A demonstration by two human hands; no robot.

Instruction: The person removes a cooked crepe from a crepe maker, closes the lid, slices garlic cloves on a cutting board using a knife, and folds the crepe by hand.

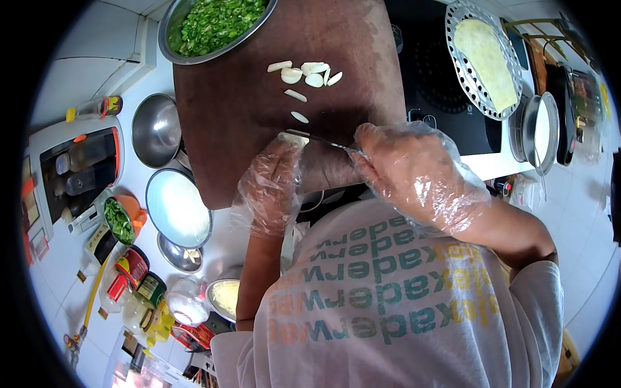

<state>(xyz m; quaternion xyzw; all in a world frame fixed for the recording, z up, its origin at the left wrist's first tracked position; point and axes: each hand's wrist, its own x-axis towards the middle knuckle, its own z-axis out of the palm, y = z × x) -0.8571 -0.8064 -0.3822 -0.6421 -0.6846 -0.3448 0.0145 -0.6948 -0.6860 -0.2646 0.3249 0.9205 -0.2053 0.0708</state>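
My right hand (414, 169), in a clear plastic glove, is closed around the handle of a knife. The handle is hidden in the fist, and the thin blade (328, 141) points left across the brown cutting board (226, 123). My left hand (275, 178), gloved too, has its fingers bent and pressed on a pale garlic clove (294, 138) beside the blade's tip. Just beyond the blade lies one loose garlic slice (299, 117). Farther up the board are several more garlic slices (314, 79) in a loose group.
A metal bowl of chopped green peppers (217, 29) stands at the board's far left corner. Left of the board are a steel bowl (155, 129) and a white-filled bowl (179, 207). To the right, a perforated tray (460, 77) with a pale flat sheet rests over the black cooktop (427, 84).
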